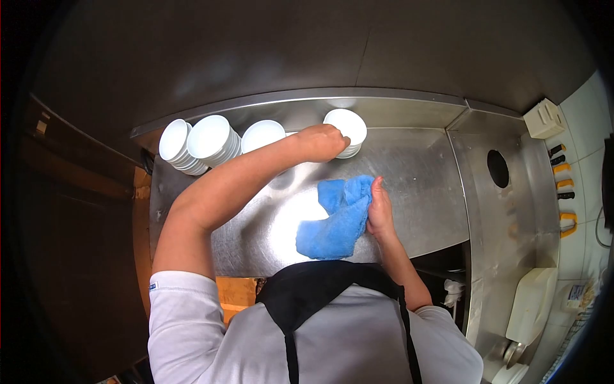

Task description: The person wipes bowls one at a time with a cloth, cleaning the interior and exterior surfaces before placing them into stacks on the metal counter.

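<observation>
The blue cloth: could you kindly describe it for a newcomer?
Over the steel counter, look this side of the white bowl stacks. The right hand holds the blue cloth, soft and bunched; its bright colour sets it apart from the white bowls.

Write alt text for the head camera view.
A person's right hand holds a blue cloth over a steel counter, while the left hand reaches to the rightmost stack of white bowls. More white bowls sit farther left along the back.
</observation>
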Tool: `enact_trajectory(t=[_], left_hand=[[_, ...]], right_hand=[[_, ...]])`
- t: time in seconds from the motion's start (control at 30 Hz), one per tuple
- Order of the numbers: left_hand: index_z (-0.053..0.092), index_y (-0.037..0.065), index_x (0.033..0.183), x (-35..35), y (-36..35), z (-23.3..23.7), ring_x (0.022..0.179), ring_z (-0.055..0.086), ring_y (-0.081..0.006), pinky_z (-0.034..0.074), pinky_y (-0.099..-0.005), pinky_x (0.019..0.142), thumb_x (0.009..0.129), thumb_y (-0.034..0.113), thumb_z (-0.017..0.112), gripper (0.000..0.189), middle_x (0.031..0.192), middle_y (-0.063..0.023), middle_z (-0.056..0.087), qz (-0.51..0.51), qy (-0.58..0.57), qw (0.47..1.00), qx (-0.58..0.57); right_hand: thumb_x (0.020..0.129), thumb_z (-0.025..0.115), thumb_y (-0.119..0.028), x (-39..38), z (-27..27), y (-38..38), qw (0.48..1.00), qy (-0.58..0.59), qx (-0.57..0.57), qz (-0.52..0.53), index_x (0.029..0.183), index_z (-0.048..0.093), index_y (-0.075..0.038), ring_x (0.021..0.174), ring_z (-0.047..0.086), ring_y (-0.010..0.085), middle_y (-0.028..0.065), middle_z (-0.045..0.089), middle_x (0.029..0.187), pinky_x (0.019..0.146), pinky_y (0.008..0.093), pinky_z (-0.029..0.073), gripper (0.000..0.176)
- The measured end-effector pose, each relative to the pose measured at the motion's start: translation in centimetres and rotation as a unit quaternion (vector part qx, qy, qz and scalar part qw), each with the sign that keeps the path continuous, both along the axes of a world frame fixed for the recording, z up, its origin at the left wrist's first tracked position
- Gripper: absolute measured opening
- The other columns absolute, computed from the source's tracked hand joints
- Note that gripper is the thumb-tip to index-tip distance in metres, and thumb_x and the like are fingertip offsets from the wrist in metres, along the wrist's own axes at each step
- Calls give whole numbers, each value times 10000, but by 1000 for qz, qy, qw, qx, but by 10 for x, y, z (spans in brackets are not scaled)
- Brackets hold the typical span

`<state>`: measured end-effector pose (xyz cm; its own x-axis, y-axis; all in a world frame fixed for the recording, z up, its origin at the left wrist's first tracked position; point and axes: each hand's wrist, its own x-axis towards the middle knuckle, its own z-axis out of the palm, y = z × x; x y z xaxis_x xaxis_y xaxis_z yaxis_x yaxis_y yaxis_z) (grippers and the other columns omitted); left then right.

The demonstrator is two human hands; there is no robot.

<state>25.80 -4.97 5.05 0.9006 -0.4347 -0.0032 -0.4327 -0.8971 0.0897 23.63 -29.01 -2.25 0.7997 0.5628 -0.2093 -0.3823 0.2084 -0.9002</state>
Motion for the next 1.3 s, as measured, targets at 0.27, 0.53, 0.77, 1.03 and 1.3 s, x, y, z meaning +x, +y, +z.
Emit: enact_trajectory(t=[0.27,0.53,0.77,1.03,1.3], left_hand=[[611,-29,901,-8,2,-11,794,678,-381,543,-464,717,790,27,557,135,800,-230,673,7,-28,999,-25],[652,-19,950,-22,12,11,875,677,-346,436,-447,1050,800,15,546,187,819,-201,685,-10,29,999,40],[694,20,881,-37,-13,15,820,698,-332,419,-457,1047,769,90,595,165,787,-182,699,-29,59,993,101],[678,-10,881,-43,-13,2,751,703,-347,561,-447,699,808,87,566,165,756,-206,692,-10,43,997,69],[633,-2,831,-44,-6,-11,732,679,-330,548,-413,719,797,90,562,120,752,-180,681,-50,-38,996,64]], right_hand=[[1012,486,-462,-1,-7,3,958,-222,-183,-23,924,638,14,784,606,156,77,667,830,740,327,487,507],[997,514,-464,2,-9,3,959,-211,-188,1,942,638,16,805,604,168,97,670,849,755,346,486,499],[995,526,-456,-1,-6,7,962,-204,-175,41,1022,645,17,847,623,169,103,688,901,791,336,494,488],[1009,501,-467,-3,2,6,959,-209,-183,62,1011,640,4,830,592,132,54,659,893,768,301,484,491],[1000,500,-474,-1,-4,7,955,-227,-181,62,1043,650,16,853,657,206,128,702,914,785,350,506,515]])
